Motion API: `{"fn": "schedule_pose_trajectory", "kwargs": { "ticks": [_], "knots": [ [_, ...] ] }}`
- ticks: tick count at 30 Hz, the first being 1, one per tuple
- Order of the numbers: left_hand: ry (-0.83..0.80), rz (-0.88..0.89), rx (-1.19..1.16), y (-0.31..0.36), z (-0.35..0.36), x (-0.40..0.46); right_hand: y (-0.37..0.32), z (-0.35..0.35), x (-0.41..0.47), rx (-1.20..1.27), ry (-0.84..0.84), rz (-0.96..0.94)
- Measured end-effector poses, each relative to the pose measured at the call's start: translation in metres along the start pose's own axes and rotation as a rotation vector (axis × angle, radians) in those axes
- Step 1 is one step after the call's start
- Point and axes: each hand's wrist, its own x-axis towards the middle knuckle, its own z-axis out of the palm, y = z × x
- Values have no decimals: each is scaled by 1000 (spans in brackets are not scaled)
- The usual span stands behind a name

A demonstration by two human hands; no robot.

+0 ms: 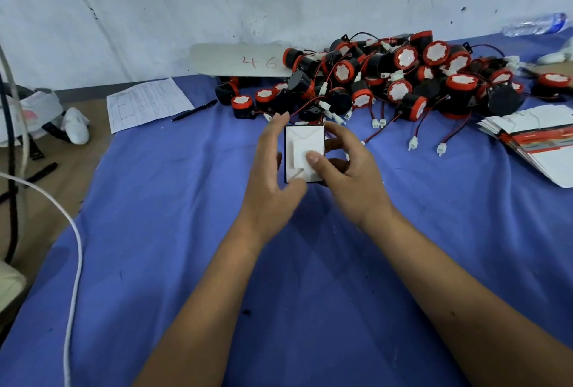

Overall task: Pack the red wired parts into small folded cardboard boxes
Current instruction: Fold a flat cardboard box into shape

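A small cardboard box (302,146) with white folded flaps facing me is held above the blue cloth (186,231) between both hands. My left hand (271,166) grips its left side, fingers along the edge and thumb under the lower corner. My right hand (344,166) holds the right side, its thumb pressing on the white flap. A large pile of red and black wired parts (400,79) with white connectors lies behind the box against the wall.
A stack of flat unfolded boxes (533,138) lies at the right. A paper form (147,102) and a black pen (194,110) lie at the left rear. A white cable (76,240) curves along the left edge. A plastic bottle (536,24) lies far right.
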Motion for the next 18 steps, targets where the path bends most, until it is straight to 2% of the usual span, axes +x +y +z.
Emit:
{"fn": "schedule_pose_trajectory", "kwargs": {
  "ticks": [2,5,9,13,18],
  "knots": [
    [-55,62,190,-10,0,1,1,-1,0,-26,4,1],
    [-11,71,208,-18,-2,3,2,-1,-1,-51,-3,7],
    [61,167,273,-17,-4,4,3,-3,0,-14,-25,29],
    [121,245,372,-12,-6,4,4,-6,2,-5,30,42],
    [128,283,502,-8,-4,3,5,-8,3,-52,31,-10]
  ]
}}
